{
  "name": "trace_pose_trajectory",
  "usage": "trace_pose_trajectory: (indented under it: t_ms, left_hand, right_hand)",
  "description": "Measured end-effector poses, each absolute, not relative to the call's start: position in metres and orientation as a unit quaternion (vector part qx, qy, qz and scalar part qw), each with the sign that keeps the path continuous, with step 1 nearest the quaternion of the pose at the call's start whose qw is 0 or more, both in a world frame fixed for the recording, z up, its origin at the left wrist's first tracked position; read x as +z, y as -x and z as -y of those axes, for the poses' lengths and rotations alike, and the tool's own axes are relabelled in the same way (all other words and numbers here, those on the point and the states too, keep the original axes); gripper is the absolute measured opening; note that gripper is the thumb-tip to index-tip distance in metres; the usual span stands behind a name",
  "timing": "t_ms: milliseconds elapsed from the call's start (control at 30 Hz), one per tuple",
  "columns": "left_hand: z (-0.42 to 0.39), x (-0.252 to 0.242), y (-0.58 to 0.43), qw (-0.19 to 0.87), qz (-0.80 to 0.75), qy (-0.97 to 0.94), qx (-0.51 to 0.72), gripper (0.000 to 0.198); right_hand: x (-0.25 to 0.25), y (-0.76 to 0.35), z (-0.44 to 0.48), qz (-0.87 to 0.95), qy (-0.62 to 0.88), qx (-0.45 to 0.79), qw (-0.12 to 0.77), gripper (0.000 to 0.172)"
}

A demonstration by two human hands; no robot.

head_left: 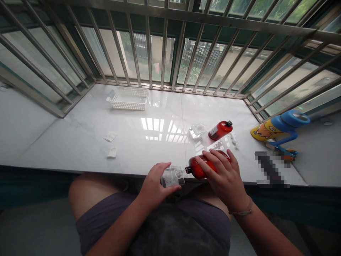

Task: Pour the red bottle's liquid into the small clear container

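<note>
My left hand (157,181) is closed around a small clear plastic container (172,176) near the front edge of the white sill. In my right hand (222,174) is a red bottle (198,170) with a black neck, tipped on its side toward the container. Clear liquid shows between the bottle's mouth and the container. Behind them a second red bottle (220,130) with a black top and a white label is on the sill. To its left lies a clear crumpled plastic piece (197,131).
A white perforated basket (128,105) is at the back left, close to the window bars. Two white crumpled tissues (112,153) lie on the left. At the right are a yellow and blue water bottle (274,126) and a blurred-out dark object (270,169).
</note>
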State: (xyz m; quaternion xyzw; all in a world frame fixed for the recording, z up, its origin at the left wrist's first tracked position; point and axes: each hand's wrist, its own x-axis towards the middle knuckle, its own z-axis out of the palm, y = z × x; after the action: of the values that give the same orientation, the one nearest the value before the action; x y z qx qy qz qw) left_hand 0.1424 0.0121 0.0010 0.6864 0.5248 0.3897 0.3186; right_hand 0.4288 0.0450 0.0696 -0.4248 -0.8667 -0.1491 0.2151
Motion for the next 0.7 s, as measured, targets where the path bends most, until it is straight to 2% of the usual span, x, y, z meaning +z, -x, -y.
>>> trace_pose_trajectory:
  t_ms: [700]
  left_hand:
    - [-0.0116, -0.0019, -0.1418, 0.326, -0.522, -0.685, 0.391, 0.074]
  right_hand:
    - [0.0744, -0.4313, -0.0477, 0.874, 0.413, -0.153, 0.205, 0.053]
